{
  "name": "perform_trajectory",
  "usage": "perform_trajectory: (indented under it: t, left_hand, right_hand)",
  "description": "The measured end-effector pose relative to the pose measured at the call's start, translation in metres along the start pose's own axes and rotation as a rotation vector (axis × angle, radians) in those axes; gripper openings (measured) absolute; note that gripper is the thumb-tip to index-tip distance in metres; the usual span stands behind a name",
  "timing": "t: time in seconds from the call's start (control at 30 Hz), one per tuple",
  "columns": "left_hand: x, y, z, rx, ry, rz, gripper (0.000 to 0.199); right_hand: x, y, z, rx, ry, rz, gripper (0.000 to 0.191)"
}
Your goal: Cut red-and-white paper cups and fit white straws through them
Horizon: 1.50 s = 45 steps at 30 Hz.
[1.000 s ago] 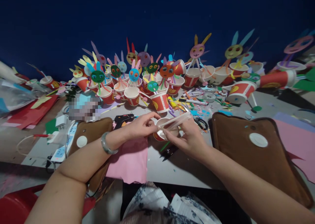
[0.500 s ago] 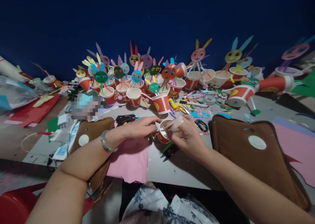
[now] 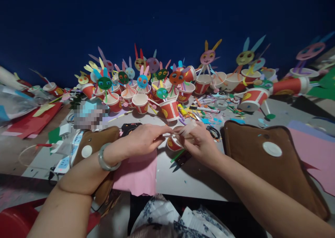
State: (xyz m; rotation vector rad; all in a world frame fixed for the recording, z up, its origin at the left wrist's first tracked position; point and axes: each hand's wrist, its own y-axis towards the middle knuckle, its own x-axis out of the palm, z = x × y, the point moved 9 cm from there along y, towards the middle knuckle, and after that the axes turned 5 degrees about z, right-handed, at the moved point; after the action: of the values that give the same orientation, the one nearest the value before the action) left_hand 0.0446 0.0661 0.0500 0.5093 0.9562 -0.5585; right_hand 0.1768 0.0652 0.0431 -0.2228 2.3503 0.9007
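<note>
Head view: pink paper sheet [image 3: 137, 173] nearest. Beyond it, left hand [image 3: 142, 140] and right hand [image 3: 200, 144], each grip pinched on one pale strip [image 3: 186, 129] above one red paper cup [image 3: 173, 143] standing on the bench [image 3: 193, 178]. Farther: crowded cups holding paper rabbit figures [image 3: 142, 81]; count uncertain.

A single head-worn camera looks forward and down, close over the worktop [image 3: 193, 182], hands [image 3: 142, 140] at frame centre, dark wall filling the upper half.
</note>
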Motion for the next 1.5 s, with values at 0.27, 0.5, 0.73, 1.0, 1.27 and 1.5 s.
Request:
perform_trajectory:
  t: [0.27,0.5,0.73,1.0,1.27,1.5]
  left_hand:
    - [0.009,-0.007,0.01,0.133,0.327,-0.005,0.042]
    - [0.018,-0.014,0.017,0.167,0.499,-0.053,0.052]
    - [0.03,-0.014,0.02,0.192,0.529,-0.109,0.072]
    - [0.024,-0.005,0.016,0.119,0.217,-0.09,0.035]
    - [0.008,-0.004,-0.013,-0.176,-0.057,-0.027,0.049]
    - [-0.013,-0.005,-0.021,-0.25,-0.023,-0.003,0.026]
  right_hand:
    - [-0.003,-0.001,-0.002,-0.022,0.024,0.04,0.017]
    - [-0.003,-0.001,-0.003,0.039,0.088,0.026,0.015]
    - [0.0,-0.001,-0.004,0.028,0.052,-0.024,0.016]
    - [-0.002,0.0,0.0,0.0,0.047,-0.09,0.014]
    - [-0.001,-0.001,-0.002,-0.052,0.031,-0.068,0.013]
    - [-0.004,0.001,-0.002,-0.039,-0.004,-0.061,0.014]
